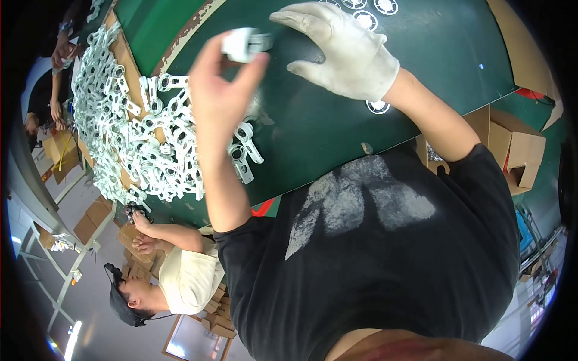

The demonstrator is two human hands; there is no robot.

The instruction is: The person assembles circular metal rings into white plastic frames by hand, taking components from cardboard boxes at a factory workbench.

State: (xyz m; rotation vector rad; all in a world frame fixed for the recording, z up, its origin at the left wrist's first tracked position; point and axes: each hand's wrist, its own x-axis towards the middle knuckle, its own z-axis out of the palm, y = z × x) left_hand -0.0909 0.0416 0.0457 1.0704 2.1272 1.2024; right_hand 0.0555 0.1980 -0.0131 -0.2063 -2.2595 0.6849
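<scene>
Dark green tabletop (313, 138) spreads across the upper part of our view, its edges bent by the lens. At the far left we see a co-worker's bare arm (56, 93) beyond a large heap of pale parts (108, 132), each with a ring-shaped end and a flat arm. Below the heap, a person in a cream top (189, 274) and a dark cap has both hands near the table's edge.

Our left hand (220, 87), bare, is raised over the tabletop just right of the heap, thumb and fingers pinched around a small white piece (239, 45). Its grey right end is blurred. Facing it, our right hand (355, 57) wears a white glove, thumb and fingers spread wide, gripping nothing that we can see. White spoked rings (364, 21) lie beyond the glove, and another spoked ring (377, 107) sits just beside its cuff. Farther right, an open cardboard box (530, 147) stands below the table's edge.
</scene>
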